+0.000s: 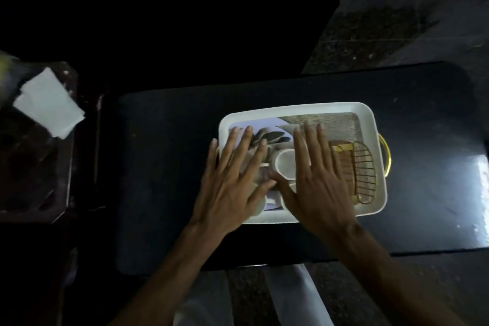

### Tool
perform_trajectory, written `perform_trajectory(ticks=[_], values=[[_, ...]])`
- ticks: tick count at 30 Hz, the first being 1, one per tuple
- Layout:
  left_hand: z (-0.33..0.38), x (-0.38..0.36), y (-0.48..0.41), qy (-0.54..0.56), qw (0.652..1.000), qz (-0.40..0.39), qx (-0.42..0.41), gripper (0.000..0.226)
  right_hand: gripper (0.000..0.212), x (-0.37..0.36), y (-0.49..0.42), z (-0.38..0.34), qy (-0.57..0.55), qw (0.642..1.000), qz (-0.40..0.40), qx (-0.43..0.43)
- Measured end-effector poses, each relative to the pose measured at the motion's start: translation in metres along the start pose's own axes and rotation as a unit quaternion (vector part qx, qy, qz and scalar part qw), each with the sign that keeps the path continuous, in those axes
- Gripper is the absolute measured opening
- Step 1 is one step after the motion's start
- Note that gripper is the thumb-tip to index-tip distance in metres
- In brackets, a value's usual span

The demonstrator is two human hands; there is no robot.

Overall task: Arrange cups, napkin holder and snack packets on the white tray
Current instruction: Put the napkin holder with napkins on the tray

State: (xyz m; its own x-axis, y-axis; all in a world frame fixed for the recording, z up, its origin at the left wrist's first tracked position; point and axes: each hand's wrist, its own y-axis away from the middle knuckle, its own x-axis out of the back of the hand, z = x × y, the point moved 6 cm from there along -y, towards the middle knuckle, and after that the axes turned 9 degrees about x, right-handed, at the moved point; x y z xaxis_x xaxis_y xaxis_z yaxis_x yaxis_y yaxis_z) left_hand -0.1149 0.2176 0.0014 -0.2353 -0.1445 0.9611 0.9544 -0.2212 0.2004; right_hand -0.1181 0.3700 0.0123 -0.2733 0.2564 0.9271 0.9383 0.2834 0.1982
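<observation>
A white tray (370, 124) with gold handles lies on a black table. Inside it a white cup (285, 163) stands upright in the middle, and a gold wire napkin holder (362, 169) lies at the right end. A pale packet with a leaf print (267, 135) lies at the tray's back left. My left hand (232, 177) hovers flat with spread fingers over the tray's left half. My right hand (317, 177) is spread flat over the middle, beside the cup. Neither hand holds anything. Other cups near the front are mostly hidden under my hands.
The black table (164, 167) runs left and right of the tray. A dark side stand at the left carries white napkins (49, 104). Speckled stone floor (370, 32) shows beyond the table. My pale-trousered legs (291, 299) are below the near edge.
</observation>
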Motion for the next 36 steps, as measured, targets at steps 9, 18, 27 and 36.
perform_trajectory(ticks=[9, 18, 27, 36], values=[[-0.146, 0.013, 0.038, -0.067, 0.994, -0.015, 0.088, 0.078, 0.092, -0.056, -0.059, -0.118, 0.067, 0.994, -0.063, 0.066], [-0.269, 0.026, 0.073, 0.023, 0.961, 0.028, 0.274, 0.07, 0.092, -0.091, -0.11, -0.227, 0.064, 0.99, -0.057, 0.116], [-0.363, 0.033, 0.055, 0.046, 0.953, 0.046, 0.297, 0.063, 0.087, -0.123, -0.173, -0.315, 0.043, 0.984, -0.083, 0.154], [-0.381, 0.015, 0.058, 0.107, 0.953, 0.01, 0.282, 0.062, 0.068, -0.15, -0.236, -0.342, -0.327, 0.943, -0.039, -0.05]])
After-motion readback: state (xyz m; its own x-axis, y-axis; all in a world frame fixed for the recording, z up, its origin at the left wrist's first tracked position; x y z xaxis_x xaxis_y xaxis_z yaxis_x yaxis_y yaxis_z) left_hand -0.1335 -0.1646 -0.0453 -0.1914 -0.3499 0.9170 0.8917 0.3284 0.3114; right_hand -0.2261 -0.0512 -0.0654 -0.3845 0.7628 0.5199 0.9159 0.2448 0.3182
